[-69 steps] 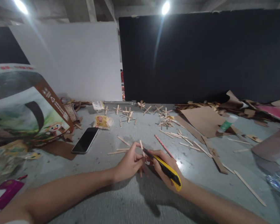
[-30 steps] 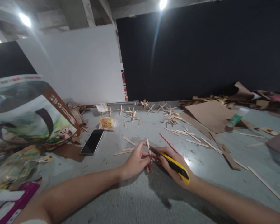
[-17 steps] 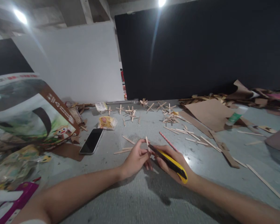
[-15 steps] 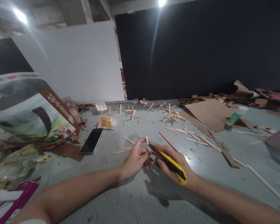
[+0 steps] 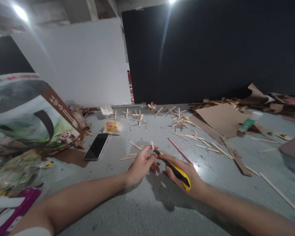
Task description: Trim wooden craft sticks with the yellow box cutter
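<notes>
A short wooden craft stick stands up between the fingers of my left hand, which is closed around it above the table. My right hand grips a yellow and black utility knife. The knife's front end points up and left and meets the stick at my left fingertips; the blade itself is too small to make out. Beside my left hand lie loose craft sticks. A red-and-white striped pencil-like rod rests on the table just beyond my right hand.
Crossed stick pieces stand at the back. Loose sticks and cardboard sheets lie to the right, with a glue stick. On the left are a phone, a small yellow packet, a large printed bag and a purple tool.
The utility knife and my right hand have shifted slightly left and tilted. The craft stick leans a little more to the left. My left hand stays nearly in place.
</notes>
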{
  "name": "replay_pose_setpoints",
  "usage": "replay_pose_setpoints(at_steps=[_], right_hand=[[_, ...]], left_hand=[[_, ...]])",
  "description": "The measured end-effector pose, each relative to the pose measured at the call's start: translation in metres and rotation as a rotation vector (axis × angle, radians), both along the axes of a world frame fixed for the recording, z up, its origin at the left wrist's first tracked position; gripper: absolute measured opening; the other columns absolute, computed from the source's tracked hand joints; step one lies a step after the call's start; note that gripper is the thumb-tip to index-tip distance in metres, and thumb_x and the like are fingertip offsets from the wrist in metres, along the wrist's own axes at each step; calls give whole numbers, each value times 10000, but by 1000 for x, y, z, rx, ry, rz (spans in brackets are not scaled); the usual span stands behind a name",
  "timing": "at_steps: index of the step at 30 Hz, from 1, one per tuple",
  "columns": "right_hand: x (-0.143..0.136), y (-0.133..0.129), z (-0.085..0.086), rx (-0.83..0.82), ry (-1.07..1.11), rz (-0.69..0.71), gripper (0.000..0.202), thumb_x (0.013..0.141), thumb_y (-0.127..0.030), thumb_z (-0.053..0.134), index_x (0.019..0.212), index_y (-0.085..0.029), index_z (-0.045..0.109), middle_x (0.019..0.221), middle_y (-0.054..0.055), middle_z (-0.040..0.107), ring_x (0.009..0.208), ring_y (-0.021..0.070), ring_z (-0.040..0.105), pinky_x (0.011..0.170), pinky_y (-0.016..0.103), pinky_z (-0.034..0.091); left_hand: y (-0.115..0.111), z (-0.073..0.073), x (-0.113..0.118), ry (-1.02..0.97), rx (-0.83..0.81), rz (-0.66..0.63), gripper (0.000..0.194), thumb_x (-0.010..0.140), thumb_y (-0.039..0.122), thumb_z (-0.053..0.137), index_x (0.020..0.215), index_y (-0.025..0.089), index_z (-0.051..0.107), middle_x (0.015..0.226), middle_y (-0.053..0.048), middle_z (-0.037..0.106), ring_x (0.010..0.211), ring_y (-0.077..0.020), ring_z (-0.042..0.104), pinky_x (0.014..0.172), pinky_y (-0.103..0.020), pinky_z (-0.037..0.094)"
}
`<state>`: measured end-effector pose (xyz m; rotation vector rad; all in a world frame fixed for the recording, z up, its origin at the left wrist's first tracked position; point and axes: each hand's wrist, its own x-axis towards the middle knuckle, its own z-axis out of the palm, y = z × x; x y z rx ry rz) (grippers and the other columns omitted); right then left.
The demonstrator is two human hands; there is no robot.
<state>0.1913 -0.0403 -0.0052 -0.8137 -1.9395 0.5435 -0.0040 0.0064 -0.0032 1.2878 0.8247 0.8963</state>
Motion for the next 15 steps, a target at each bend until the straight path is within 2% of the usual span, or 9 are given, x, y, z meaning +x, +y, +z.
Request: replay_pose_setpoints(at_steps=[6,15], right_hand=[[0,0,0,5,3,16,364,1057,-238,509,1408,-259,603,1097,82,789,764,161,766,774,275,607],[1,1,-3,-25,-22,7,333,1052,-260,511,1369,-229,608,919,53,768,671,156,713,664,260,581]], left_hand=[[1,-1,-1,-9,0,-8,631,867,633,743,1255,179,541,578,30,661,461,-176,669,443,-228,490],[1,-2,0,-4,-4,3,541,894,561,740,1238,190,550,610,50,636,470,-161,671,447,-219,488]])
